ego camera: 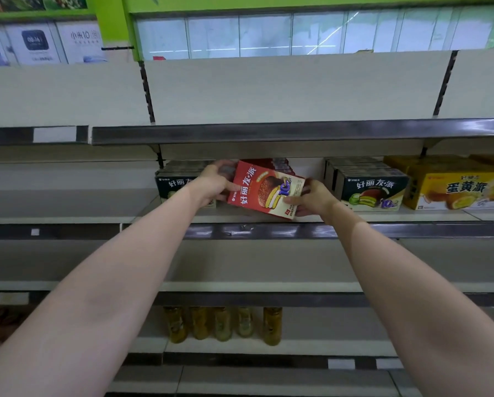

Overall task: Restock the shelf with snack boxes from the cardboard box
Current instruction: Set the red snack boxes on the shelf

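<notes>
We hold the tilted red snack box (266, 189) with our left hand (213, 183) and right hand (314, 199), over the shelf (268, 229), between black boxes (369, 186).

A shop: metal shelving (297, 133) with price strips, stocked snack boxes (372, 189) and jars (272, 325).

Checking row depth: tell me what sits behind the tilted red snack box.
Behind the red snack box, held by the left hand and right hand, more red boxes show. Their number and the shelf behind are hidden.
</notes>
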Tool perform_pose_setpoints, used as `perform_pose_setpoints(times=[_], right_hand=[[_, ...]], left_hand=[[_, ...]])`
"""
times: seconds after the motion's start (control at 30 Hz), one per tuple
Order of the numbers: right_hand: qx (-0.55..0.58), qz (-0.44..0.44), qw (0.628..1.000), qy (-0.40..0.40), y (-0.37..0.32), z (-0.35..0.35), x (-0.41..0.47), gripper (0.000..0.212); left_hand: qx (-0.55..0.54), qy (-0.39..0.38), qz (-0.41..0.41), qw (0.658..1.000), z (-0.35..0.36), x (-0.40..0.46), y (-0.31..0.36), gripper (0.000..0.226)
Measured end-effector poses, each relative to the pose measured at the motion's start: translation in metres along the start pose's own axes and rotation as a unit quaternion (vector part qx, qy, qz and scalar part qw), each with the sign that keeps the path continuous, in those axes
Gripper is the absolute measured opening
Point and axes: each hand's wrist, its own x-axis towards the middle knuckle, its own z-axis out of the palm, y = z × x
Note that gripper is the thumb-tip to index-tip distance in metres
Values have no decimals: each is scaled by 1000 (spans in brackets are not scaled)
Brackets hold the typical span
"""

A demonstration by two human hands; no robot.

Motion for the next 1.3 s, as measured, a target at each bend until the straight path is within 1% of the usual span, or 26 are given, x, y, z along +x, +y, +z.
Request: perform_pose_setpoints(times=[0.13,0.3,0.43,0.63,0.77,0.9,1.03,1.3], right_hand=[[-17,-9,1000,12,2,0,6,56],[-29,-13,999,14,5,0,10,51],[-43,-10,999,13,9,-1,15,51],[-102,-15,995,4,13,-1,17,50],[-120,-20,993,5,14,-3,18,50],[-128,-40,991,16,10,-7,17,45],[-132,-54,990,6,6,-9,18,39],[-129,-52,990,-2,6,-8,19,42]], left_hand=[[50,-12,-17,999,-3,4,-6,64],[55,-11,-20,998,-2,8,-9,62],[54,-10,-21,998,-3,12,-8,73],[69,-2,-7,998,2,17,-9,58],[67,8,6,998,5,17,-7,56],[60,28,24,998,9,19,-2,53],[66,32,22,997,11,21,3,53],[46,49,29,997,12,24,4,51]])
